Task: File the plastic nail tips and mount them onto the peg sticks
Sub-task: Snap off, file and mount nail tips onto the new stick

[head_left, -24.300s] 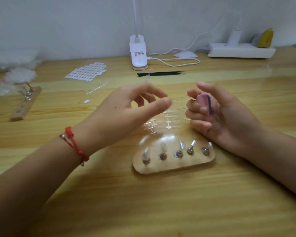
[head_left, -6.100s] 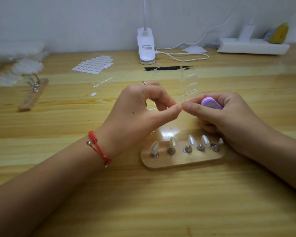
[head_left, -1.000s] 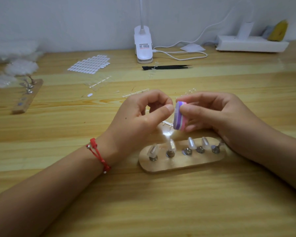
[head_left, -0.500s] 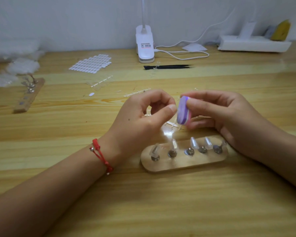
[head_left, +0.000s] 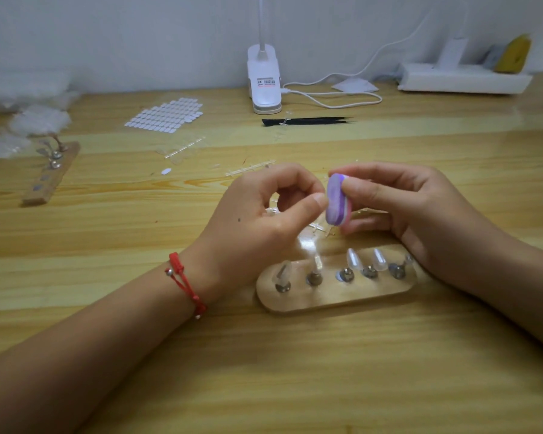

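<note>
Clear nail tips point(head_left: 352, 259) are mounted on peg sticks point(head_left: 314, 278) in wooden base point(head_left: 336, 300); just above, purple file block point(head_left: 335, 204) is pinched by right hand point(head_left: 420, 211); left hand point(head_left: 254, 223) fingertips are pinched beside it, contents cannot be told.

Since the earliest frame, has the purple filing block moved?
Yes. The filing block went left: from above the right end of the wooden peg holder to above its middle, pinched in the right hand.
</note>
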